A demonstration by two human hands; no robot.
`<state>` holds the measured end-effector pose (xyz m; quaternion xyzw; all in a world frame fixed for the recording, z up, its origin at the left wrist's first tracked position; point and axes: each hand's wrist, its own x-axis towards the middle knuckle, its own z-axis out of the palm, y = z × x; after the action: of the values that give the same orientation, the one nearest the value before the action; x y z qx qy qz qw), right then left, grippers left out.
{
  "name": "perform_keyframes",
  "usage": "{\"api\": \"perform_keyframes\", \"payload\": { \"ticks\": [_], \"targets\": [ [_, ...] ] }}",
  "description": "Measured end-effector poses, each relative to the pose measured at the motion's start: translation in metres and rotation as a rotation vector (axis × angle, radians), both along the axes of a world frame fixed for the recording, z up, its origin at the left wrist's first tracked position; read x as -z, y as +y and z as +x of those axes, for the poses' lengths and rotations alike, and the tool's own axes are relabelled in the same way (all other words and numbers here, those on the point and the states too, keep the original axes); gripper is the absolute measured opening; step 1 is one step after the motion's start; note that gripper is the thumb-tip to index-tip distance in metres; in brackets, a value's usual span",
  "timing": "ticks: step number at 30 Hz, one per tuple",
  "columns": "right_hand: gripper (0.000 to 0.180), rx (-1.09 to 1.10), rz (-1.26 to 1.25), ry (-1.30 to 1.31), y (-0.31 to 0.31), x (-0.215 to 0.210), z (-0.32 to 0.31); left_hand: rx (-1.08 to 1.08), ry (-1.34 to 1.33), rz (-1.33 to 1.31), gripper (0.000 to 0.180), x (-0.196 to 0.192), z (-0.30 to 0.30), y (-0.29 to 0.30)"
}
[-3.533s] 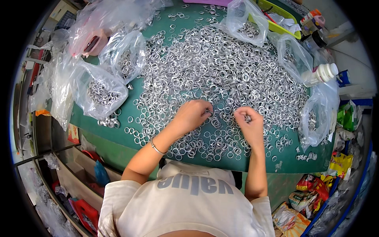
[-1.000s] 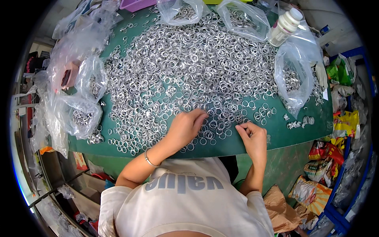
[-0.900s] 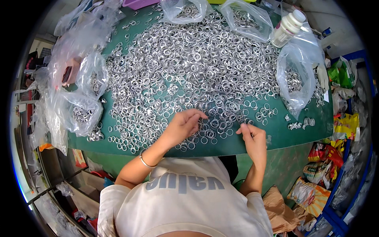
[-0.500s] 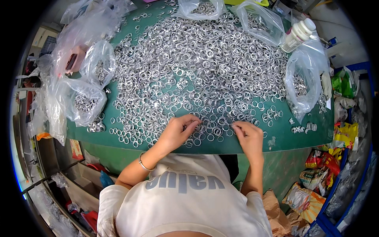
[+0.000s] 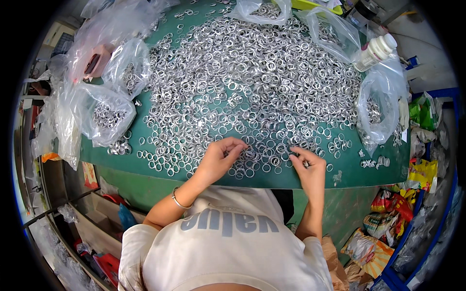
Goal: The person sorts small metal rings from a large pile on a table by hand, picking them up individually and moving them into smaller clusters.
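Silvery metal rings (image 5: 252, 82) are spread thickly across a green table (image 5: 349, 177), with clear bags (image 5: 104, 114) of more rings set along its edges and a white bottle (image 5: 374, 51) at the far right. The left hand (image 5: 221, 157) is curled over rings at the near edge, fingertips bunched; the right hand (image 5: 308, 165) is pinched on a ring beside it.

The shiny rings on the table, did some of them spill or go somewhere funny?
A few did. Some metal rings have tumbled out of a clear bag at the left edge of the green table, apart from the main heap.
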<state>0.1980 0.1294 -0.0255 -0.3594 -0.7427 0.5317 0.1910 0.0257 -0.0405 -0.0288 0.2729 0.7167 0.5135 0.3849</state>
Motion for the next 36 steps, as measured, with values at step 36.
{"api": "perform_keyframes", "payload": {
  "ticks": [36],
  "targets": [
    [0.007, -0.297, 0.512, -0.329, -0.039, -0.018, -0.020, -0.100, 0.632, -0.122, 0.015, 0.008, -0.009, 0.007]
  ]
}}
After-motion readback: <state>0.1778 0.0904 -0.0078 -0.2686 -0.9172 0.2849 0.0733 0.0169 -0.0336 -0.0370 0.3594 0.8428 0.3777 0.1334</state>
